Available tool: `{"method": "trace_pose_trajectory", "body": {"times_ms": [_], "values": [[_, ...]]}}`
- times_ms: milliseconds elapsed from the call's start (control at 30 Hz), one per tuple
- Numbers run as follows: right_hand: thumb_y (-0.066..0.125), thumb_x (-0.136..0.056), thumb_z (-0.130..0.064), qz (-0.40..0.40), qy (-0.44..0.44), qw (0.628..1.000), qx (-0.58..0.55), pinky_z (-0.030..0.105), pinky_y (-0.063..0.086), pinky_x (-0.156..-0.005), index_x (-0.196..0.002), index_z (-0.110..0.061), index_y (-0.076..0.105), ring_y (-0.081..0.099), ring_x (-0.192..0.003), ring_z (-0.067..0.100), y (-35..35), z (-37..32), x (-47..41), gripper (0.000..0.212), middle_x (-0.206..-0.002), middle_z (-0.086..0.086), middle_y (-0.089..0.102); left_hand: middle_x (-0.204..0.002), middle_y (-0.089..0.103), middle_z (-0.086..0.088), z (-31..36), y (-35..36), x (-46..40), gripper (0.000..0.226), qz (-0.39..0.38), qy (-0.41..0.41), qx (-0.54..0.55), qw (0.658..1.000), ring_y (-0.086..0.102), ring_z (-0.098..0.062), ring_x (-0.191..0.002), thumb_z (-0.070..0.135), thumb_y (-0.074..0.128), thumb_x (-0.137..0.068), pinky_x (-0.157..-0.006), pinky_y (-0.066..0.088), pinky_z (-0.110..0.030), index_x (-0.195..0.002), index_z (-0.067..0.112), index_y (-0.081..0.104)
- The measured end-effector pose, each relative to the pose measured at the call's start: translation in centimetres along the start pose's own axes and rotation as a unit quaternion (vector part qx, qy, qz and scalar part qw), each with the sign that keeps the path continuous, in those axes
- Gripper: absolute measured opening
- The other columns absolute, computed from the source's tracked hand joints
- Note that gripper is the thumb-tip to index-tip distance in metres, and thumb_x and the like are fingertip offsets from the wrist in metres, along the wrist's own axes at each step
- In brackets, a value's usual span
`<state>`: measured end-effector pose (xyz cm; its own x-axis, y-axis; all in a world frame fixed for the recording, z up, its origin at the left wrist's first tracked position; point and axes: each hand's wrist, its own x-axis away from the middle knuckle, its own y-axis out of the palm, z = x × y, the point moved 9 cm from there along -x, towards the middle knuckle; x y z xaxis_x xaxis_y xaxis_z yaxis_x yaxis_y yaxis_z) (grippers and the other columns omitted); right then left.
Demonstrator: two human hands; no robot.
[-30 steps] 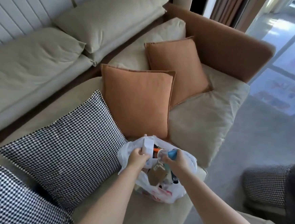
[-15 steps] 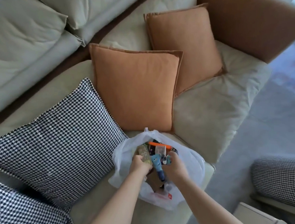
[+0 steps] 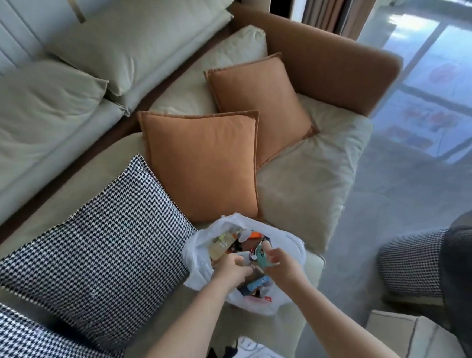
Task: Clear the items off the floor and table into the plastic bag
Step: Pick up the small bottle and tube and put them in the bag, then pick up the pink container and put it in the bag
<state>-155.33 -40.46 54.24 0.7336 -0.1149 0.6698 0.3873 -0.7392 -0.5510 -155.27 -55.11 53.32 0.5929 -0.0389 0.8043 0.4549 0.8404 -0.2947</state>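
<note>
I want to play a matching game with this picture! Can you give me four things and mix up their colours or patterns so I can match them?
Things:
1. plastic bag
2. nearest plain cushion
3. big patterned cushion
4. sofa armrest

Looks:
A. black-and-white check
B. brown
C. orange
D. see-through white

Pairs: 1-D, 2-C, 3-A, 4-B

Head view: looking steeply down and forward from above the sofa (image 3: 307,190), sitting close over the plastic bag (image 3: 291,245).
Shared ground: single view, nothing overlapping.
</note>
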Motion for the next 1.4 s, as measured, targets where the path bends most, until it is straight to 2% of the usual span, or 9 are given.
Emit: {"method": "trace_pose_trajectory", "body": {"times_ms": [100, 200, 300, 433, 667, 767, 1067, 1300, 1400], "values": [[0.057, -0.088, -0.019, 0.035, 0.012, 0.999, -0.004, 0.025, 0.047, -0.073, -0.123, -0.020, 0.056, 0.060, -0.094, 0.020, -1.6, 1.6, 2.6, 0.034, -0.116, 0.004, 0.063, -0.109, 0.057, -0.002, 1.6, 1.4, 2.2, 0.026, -0.026, 0.037, -0.042, 0.998, 0.060, -0.024, -0.110, 0.018, 0.058, -0.091, -0.094, 0.050, -0.034, -0.116, 0.017, 0.054], [0.057, -0.089, -0.018, 0.066, 0.008, 0.998, -0.019, 0.026, 0.047, -0.084, -0.122, -0.016, 0.058, 0.060, -0.106, 0.021, -3.1, 3.4, 5.2, 0.033, -0.121, 0.004, 0.062, -0.119, 0.061, -0.004, 2.9, 3.6, 4.2, 0.024, -0.049, 0.071, -0.096, 0.992, 0.060, -0.023, -0.108, 0.021, 0.060, -0.088, -0.096, 0.050, -0.039, -0.111, 0.019, 0.056], [0.054, -0.091, -0.019, 0.087, 0.016, 0.996, -0.022, 0.024, 0.043, -0.090, -0.127, -0.017, 0.055, 0.056, -0.115, 0.020, -4.5, 6.0, 7.8, 0.036, -0.127, 0.003, 0.059, -0.120, 0.061, -0.002, 4.3, 6.6, 6.1, 0.025, -0.072, 0.111, -0.171, 0.976, 0.059, -0.019, -0.104, 0.027, 0.057, -0.089, -0.084, 0.053, -0.029, -0.114, 0.023, 0.056], [0.050, -0.089, -0.025, 0.126, 0.040, 0.991, -0.004, 0.026, 0.044, -0.090, -0.123, -0.024, 0.057, 0.056, -0.116, 0.021, -6.3, 10.6, 11.3, 0.034, -0.126, 0.001, 0.060, -0.125, 0.058, -0.009, 5.8, 11.8, 9.3, 0.037, -0.109, 0.148, -0.234, 0.955, 0.057, -0.025, -0.113, 0.022, 0.052, -0.090, -0.097, 0.044, -0.029, -0.127, 0.016, 0.054], [0.046, -0.088, -0.030, 0.190, 0.084, 0.978, -0.014, 0.031, 0.047, -0.089, -0.114, -0.020, 0.061, 0.057, -0.112, 0.026, -8.3, 20.7, 19.3, 0.031, -0.120, 0.004, 0.062, -0.120, 0.065, -0.003, 6.1, 21.7, 15.6, 0.035, -0.117, 0.232, -0.346, 0.901, 0.060, -0.018, -0.111, 0.028, 0.056, -0.088, -0.092, 0.044, -0.023, -0.121, 0.016, 0.060], [0.047, -0.088, -0.030, 0.219, 0.103, 0.970, -0.038, 0.032, 0.047, -0.089, -0.112, -0.018, 0.062, 0.058, -0.111, 0.027, -8.6, 25.5, 23.8, 0.030, -0.119, 0.007, 0.063, -0.121, 0.065, 0.000, 5.7, 26.2, 19.0, 0.034, -0.111, 0.276, -0.397, 0.868, 0.059, -0.015, -0.112, 0.031, 0.056, -0.089, -0.089, 0.042, -0.021, -0.120, 0.018, 0.061], [0.048, -0.093, -0.032, 0.291, 0.177, 0.935, -0.103, 0.033, 0.047, -0.089, -0.111, -0.019, 0.062, 0.059, -0.108, 0.022, -7.3, 38.8, 38.4, 0.027, -0.116, 0.002, 0.065, -0.120, 0.065, -0.002, 1.9, 39.1, 30.3, 0.029, -0.132, 0.383, -0.508, 0.760, 0.059, -0.020, -0.112, 0.035, 0.051, -0.092, -0.092, 0.048, -0.031, -0.115, 0.021, 0.065], [0.050, -0.093, -0.030, 0.356, 0.258, 0.881, -0.172, 0.030, 0.047, -0.082, -0.105, -0.013, 0.062, 0.059, -0.103, 0.025, -4.6, 45.7, 47.9, 0.025, -0.114, 0.008, 0.064, -0.119, 0.063, 0.001, -2.2, 46.6, 36.6, 0.026, -0.190, 0.435, -0.561, 0.679, 0.060, -0.017, -0.108, 0.035, 0.050, -0.093, -0.090, 0.051, -0.030, -0.111, 0.026, 0.065], [0.051, -0.092, -0.029, 0.384, 0.294, 0.851, -0.206, 0.030, 0.046, -0.083, -0.107, -0.013, 0.063, 0.059, -0.105, 0.025, -2.6, 47.7, 51.5, 0.025, -0.114, 0.008, 0.065, -0.115, 0.065, 0.000, -4.0, 49.2, 38.5, 0.024, -0.212, 0.468, -0.587, 0.625, 0.061, -0.018, -0.104, 0.032, 0.048, -0.093, -0.086, 0.052, -0.029, -0.106, 0.025, 0.067]]}}
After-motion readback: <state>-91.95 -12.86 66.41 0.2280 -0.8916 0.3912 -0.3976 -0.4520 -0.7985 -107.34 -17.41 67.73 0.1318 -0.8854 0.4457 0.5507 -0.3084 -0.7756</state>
